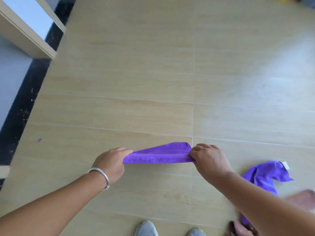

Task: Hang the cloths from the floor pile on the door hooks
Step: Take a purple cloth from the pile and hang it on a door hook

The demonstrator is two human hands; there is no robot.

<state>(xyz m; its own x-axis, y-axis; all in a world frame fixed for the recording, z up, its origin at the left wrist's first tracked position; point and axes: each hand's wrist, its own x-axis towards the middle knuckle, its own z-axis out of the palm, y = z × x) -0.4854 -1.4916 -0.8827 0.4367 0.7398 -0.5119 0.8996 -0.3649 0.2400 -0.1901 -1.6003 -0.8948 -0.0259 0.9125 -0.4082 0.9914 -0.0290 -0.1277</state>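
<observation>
Right now my left hand (110, 163) and my right hand (208, 161) each pinch one end of a folded purple microfibre cloth (158, 155), holding it stretched level between them above the pale wood-look tiled floor (136, 74). A plain silver bangle (100, 176) sits on my left wrist. Down to my right, another purple cloth with a white label (265, 174) lies crumpled on the floor beside a pinkish cloth (305, 198), partly hidden behind my forearm. Grey shoe toes (146, 229) show at the bottom edge. A white door frame (29, 29) stands at upper left.
</observation>
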